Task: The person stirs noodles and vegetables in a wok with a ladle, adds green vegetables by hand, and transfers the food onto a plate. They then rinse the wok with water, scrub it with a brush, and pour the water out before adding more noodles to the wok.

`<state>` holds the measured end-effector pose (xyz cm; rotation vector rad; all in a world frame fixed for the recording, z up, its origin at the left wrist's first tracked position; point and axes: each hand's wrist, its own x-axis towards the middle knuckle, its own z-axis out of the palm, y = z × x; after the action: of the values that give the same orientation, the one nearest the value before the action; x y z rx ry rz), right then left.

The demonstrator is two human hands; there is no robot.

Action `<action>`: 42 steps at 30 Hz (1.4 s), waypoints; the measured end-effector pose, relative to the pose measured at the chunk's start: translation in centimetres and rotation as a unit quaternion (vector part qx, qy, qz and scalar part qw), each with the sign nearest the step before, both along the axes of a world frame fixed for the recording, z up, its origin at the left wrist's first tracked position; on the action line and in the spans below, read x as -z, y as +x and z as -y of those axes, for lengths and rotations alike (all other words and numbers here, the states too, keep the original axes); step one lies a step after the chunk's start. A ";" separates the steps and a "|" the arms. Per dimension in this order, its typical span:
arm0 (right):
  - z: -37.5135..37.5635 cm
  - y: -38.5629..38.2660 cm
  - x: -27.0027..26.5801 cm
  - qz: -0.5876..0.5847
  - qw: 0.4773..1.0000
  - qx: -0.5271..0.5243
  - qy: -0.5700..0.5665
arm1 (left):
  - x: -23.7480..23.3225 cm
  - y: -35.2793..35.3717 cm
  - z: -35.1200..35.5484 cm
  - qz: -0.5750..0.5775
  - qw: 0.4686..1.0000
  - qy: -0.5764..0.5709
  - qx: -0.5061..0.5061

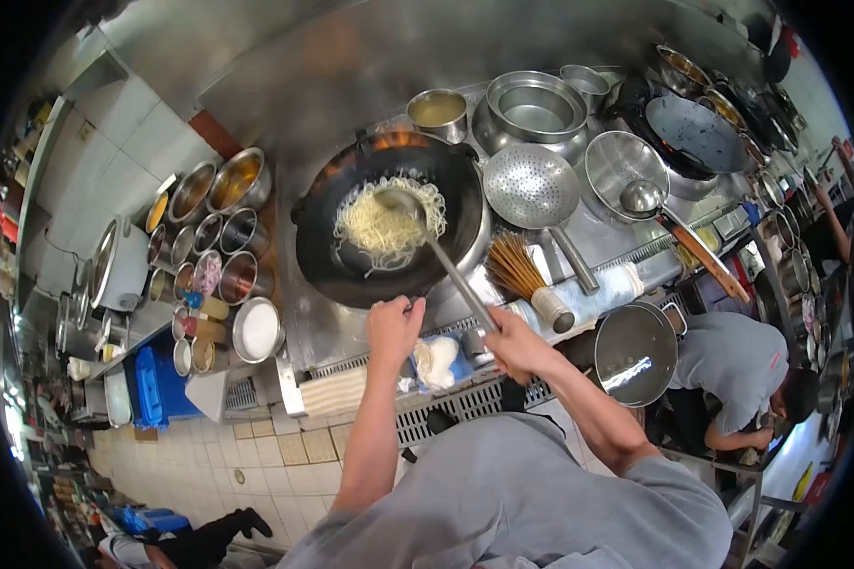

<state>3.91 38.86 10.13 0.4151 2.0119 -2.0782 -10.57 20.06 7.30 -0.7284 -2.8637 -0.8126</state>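
Pale noodles [380, 228] lie in a heap in the middle of a large black wok [332, 275] on the stove. A metal ladle [455, 275] rests its bowl on the noodles. My right hand [520, 343] is closed around the ladle's long handle, to the right of the wok. At the wok's near rim my left hand [395, 330] is closed on the wok's edge; the exact part it grips is mostly hidden by the fingers. A bunched white cloth [436, 362] lies on the stove's front ledge, between my hands.
Right of the wok are a perforated skimmer [531, 185], a bamboo brush [541, 299], a strainer [626, 171] with another ladle [643, 196], and a large pot [538, 109]. Seasoning containers [258, 330] stand at left. A person [731, 365] bends at right beside a dark pan [636, 356].
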 end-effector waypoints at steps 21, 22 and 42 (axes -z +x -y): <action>1.7 -5.4 0.2 -0.094 0.958 -0.032 0.268 | 2.3 -0.7 0.2 0.008 0.998 0.063 0.003; 1.8 -5.1 0.1 -0.086 0.965 -0.046 0.245 | 1.9 -1.0 0.3 0.010 0.998 0.061 0.001; 1.2 -6.9 -0.6 0.018 0.997 -0.024 0.070 | 2.1 -0.7 -0.4 -0.006 1.000 0.028 -0.010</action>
<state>-3.00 37.67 10.75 0.4191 2.1319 -1.8958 -11.27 20.42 5.21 -0.6933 -2.8214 -0.8782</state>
